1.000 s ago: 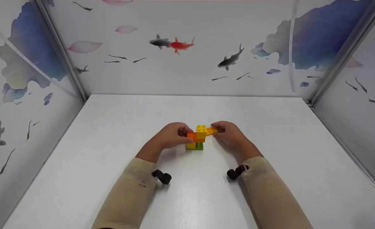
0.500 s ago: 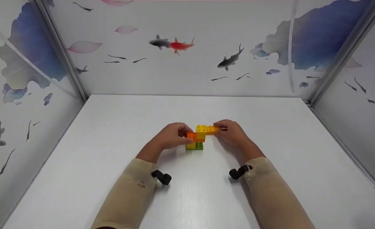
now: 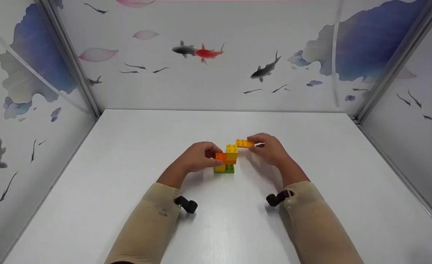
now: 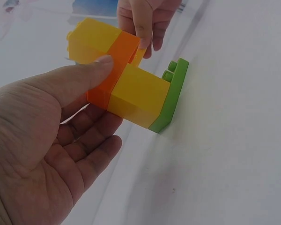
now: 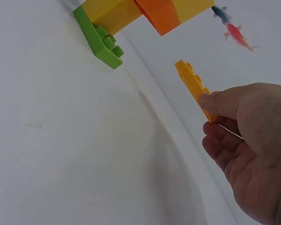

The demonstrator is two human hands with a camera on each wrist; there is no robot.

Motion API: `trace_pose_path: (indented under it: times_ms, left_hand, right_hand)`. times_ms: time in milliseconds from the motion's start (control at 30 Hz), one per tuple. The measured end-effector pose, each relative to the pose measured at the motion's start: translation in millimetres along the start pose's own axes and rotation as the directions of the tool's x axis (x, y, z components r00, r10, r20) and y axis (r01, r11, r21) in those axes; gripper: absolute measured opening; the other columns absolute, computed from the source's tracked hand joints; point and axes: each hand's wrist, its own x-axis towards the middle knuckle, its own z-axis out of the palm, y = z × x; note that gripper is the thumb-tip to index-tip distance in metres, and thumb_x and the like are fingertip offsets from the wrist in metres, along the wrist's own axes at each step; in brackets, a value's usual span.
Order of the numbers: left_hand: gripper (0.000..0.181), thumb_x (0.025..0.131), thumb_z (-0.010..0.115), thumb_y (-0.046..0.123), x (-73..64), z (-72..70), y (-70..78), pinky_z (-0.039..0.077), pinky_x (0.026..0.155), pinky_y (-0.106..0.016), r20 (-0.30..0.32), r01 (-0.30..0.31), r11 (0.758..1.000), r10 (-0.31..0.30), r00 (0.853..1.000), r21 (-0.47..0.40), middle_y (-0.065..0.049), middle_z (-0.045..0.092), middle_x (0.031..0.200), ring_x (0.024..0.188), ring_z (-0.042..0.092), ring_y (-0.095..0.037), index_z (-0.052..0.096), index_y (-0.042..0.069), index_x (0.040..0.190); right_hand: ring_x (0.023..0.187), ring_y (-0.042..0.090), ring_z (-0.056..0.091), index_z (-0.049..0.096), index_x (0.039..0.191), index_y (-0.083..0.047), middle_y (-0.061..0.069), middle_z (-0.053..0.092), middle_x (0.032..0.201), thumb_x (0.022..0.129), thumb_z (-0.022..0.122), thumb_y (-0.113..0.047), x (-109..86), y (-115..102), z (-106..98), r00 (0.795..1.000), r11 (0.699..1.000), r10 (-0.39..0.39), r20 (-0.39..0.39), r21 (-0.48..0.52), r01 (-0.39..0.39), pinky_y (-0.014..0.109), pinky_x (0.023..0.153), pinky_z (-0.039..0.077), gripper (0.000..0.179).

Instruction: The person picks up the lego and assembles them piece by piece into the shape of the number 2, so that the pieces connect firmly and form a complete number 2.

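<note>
Block stack (image 3: pixel 230 158) sits just below mid-frame, left hand (image 3: pixel 201 157) still pinching its orange brick (image 4: pixel 117 71). Right hand (image 3: pixel 270 149) is pinching that flat yellow-orange plate (image 3: pixel 242 143), which is higher in frame than a second ago and clear of the stack.

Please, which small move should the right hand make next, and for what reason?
Probably the right hand should bring the thin brick over the top yellow brick. The thin brick is pinched apart from the stack, nothing sits on the top yellow brick, and the left hand holds the stack.
</note>
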Motion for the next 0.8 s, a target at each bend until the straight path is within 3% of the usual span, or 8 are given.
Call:
trace_pose_path:
  times_ms: [433,800]
  left_hand:
    - [0.031,0.092,0.086,0.037,1.3,0.5,-3.0,0.055,0.101,-0.036,-0.003,-0.012,1.0,0.012,1.0,-0.009,0.005,0.07,0.116,0.111,0.061,-0.022,0.075,0.028,0.119]
    - [0.033,0.091,0.086,0.038,1.3,2.0,-3.2,0.056,0.104,-0.036,-0.007,-0.009,1.0,0.009,1.0,-0.007,0.005,0.07,0.116,0.111,0.062,-0.021,0.074,0.029,0.12]
  right_hand:
    - [0.132,0.03,0.063,0.069,0.143,-0.019,0.005,0.063,0.146,0.104,0.072,-0.02,-11.5,-25,-13,0.997,0.997,-0.077,-0.029,-0.024,0.076,0.045,0.116,0.054,0.039]
    - [0.127,0.026,0.066,0.072,0.139,-0.02,0.003,0.066,0.14,0.103,0.074,-0.022,-27.2,-50,-14,0.984,0.985,-0.173,-0.034,0.018,0.173,0.043,0.115,0.054,0.037]
